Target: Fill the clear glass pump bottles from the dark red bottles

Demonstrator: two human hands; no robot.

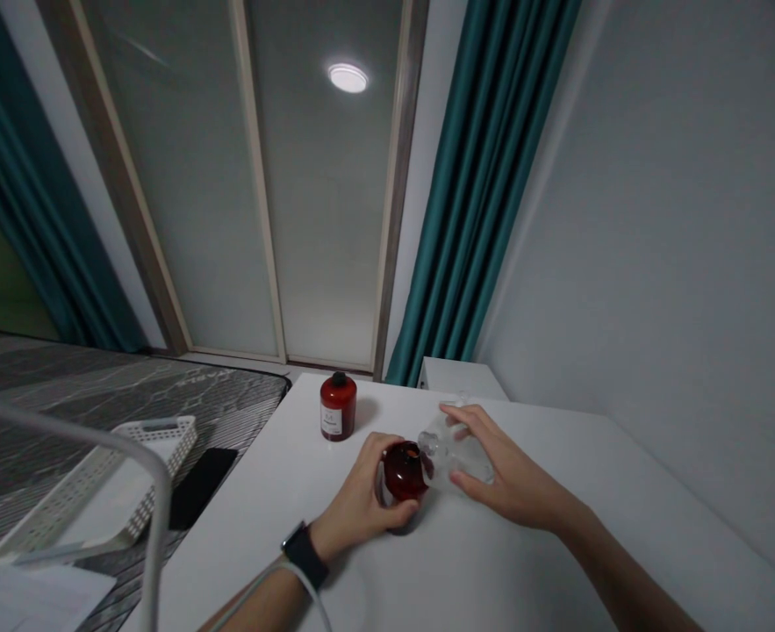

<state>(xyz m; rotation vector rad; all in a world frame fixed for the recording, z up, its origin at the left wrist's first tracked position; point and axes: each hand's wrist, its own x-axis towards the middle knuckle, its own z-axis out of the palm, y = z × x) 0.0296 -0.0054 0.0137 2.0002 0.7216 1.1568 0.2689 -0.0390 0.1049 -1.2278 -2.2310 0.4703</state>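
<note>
1. The left hand (369, 493) is curled, thumb and fingers spread around the sides of a dark red-brown bottle (403, 474), which it has hold of on the white table (248, 518).
2. The right hand (506, 474) is partly closed around a clear bottle (464, 458), gripping it tilted, neck toward the brown one.
3. The brown bottle's top opening is uncapped; the clear bottle's neck is right at it. Whether they touch, I can't tell.
4. Pouring looks to be set up or under way; no stream shows, and the levels can't be read.
5. Left undone, by my judgement: the clear bottle isn't upright, and the brown one isn't closed.
6. Farther back on the table, a red bottle (338, 405) stands upright with its black cap (339, 378) on, touched by neither hand; its contents can't be made out.
</note>
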